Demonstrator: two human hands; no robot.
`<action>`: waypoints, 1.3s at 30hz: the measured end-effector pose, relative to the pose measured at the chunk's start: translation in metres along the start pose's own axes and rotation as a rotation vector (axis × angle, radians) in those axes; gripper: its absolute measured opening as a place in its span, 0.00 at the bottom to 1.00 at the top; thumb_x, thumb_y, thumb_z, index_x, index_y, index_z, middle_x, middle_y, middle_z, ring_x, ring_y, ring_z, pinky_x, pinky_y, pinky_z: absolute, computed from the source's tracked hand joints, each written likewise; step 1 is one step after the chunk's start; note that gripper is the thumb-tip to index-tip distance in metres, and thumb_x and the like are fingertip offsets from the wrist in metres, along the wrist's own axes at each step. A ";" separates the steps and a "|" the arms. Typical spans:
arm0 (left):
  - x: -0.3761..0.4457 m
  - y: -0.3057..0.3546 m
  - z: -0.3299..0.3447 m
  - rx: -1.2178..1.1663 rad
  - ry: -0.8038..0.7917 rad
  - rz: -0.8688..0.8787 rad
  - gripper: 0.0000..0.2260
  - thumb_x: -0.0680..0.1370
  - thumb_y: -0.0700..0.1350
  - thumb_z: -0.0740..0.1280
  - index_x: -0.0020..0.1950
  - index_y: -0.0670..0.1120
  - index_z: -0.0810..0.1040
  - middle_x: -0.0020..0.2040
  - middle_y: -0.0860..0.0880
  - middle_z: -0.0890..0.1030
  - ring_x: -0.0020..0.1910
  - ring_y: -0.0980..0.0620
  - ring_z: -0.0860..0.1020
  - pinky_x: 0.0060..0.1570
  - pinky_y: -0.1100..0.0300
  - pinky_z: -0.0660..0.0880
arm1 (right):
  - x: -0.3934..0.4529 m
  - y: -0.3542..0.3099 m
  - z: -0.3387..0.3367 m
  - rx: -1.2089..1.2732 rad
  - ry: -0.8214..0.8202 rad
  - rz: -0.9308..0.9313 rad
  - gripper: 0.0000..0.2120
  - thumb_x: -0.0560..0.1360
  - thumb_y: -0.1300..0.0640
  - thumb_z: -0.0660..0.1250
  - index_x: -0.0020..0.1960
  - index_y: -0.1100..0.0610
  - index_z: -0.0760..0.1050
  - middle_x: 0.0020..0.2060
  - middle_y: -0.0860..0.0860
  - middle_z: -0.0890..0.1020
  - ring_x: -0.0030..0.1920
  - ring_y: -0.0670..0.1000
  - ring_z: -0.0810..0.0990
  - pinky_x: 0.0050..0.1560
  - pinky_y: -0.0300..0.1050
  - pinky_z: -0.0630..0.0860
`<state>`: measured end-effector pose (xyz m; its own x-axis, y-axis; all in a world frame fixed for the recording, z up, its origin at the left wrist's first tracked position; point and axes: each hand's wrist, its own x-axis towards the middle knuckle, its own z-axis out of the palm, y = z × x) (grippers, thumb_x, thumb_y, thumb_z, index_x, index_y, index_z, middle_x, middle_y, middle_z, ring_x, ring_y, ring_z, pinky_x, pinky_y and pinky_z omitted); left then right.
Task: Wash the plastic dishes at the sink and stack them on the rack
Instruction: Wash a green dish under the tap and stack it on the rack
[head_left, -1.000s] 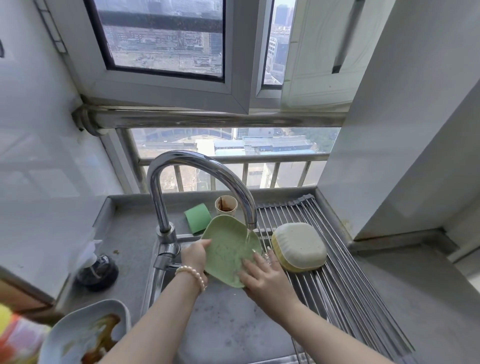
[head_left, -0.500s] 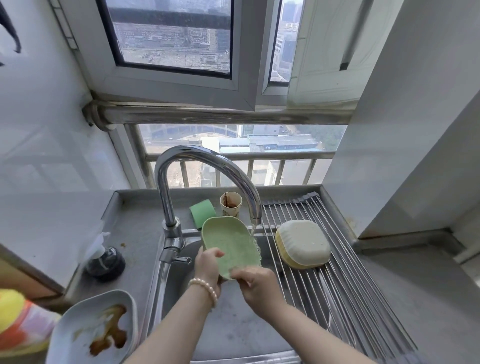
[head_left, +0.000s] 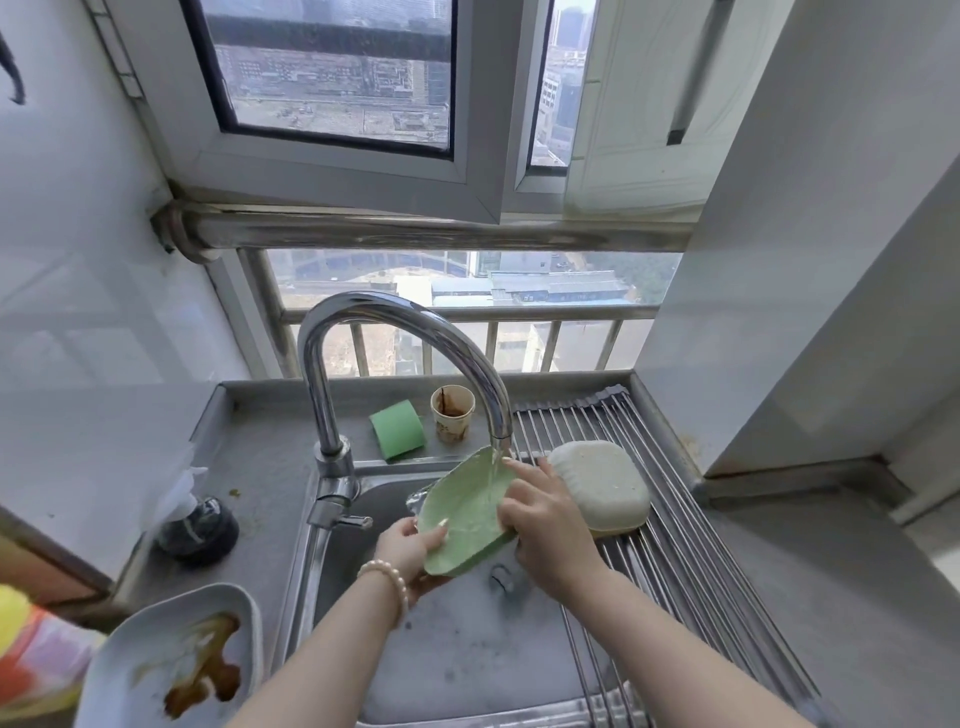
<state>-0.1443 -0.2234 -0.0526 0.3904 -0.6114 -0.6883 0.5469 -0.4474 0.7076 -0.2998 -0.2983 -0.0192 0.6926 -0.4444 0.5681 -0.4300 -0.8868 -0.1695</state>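
Your right hand (head_left: 545, 525) covers the right edge of the green dish (head_left: 467, 512), fingers laid fairly straight across it; whether the hidden thumb grips underneath, you can't tell. Your left hand (head_left: 408, 548) pinches its near-left rim. Dish sits over the sink (head_left: 467, 654), under the faucet (head_left: 395, 332) stream. Since half a second ago it has tipped flatter and your right hand has climbed toward the spout. Dirty white dish (head_left: 171, 660) is cut off bottom-left.

Stained paper cup (head_left: 452, 413) beside green sponge (head_left: 397, 428) behind sink
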 end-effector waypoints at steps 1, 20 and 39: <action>0.004 -0.006 0.003 0.086 0.042 0.072 0.06 0.76 0.36 0.69 0.52 0.38 0.77 0.40 0.43 0.81 0.36 0.45 0.80 0.30 0.54 0.79 | 0.003 -0.005 -0.003 0.010 0.025 -0.033 0.17 0.54 0.75 0.74 0.30 0.57 0.72 0.38 0.53 0.82 0.57 0.60 0.80 0.58 0.68 0.73; -0.030 0.044 -0.020 0.458 -0.001 0.069 0.15 0.79 0.51 0.64 0.60 0.42 0.74 0.43 0.44 0.79 0.32 0.47 0.80 0.29 0.58 0.76 | -0.028 0.017 -0.002 0.987 -0.395 0.845 0.12 0.63 0.69 0.77 0.37 0.59 0.76 0.55 0.52 0.81 0.58 0.48 0.76 0.55 0.40 0.73; -0.010 0.056 -0.040 0.646 0.013 0.313 0.11 0.66 0.48 0.61 0.45 0.44 0.66 0.39 0.47 0.71 0.37 0.50 0.67 0.39 0.56 0.65 | -0.030 0.076 -0.035 1.488 0.124 1.690 0.18 0.80 0.55 0.61 0.68 0.59 0.65 0.53 0.62 0.76 0.50 0.61 0.77 0.44 0.57 0.76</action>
<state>-0.0879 -0.2167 -0.0126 0.4679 -0.7683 -0.4368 -0.1382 -0.5518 0.8225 -0.3735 -0.3485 -0.0206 0.2222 -0.6993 -0.6794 0.2438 0.7146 -0.6557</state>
